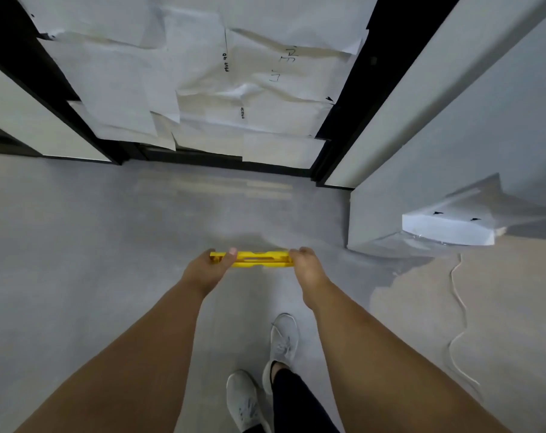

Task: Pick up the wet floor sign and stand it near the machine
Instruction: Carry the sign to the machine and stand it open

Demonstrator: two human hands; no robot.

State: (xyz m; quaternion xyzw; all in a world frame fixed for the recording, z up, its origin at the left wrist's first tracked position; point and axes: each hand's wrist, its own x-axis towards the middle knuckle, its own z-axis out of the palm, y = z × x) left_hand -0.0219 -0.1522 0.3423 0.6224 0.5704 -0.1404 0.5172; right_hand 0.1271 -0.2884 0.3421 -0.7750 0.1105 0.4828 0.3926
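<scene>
Both hands hold the yellow plastic wet floor sign [253, 259] by its top edge, the left hand [209, 270] closed over one end and the right hand [307, 270] closed over the other. Seen from straight above, the sign shows only as a narrow yellow bar with slots in it, out in front of the person above the grey floor [77, 245]; whether its feet touch the floor I cannot tell. Two grey sneakers [282, 339] stand just behind it. Ahead is a black-framed panel covered in crumpled white paper sheets [202, 73]. Off to the right a white paper-wrapped block [449, 228] juts from the wall, and a thin pale cord [459, 323] trails across the floor.
</scene>
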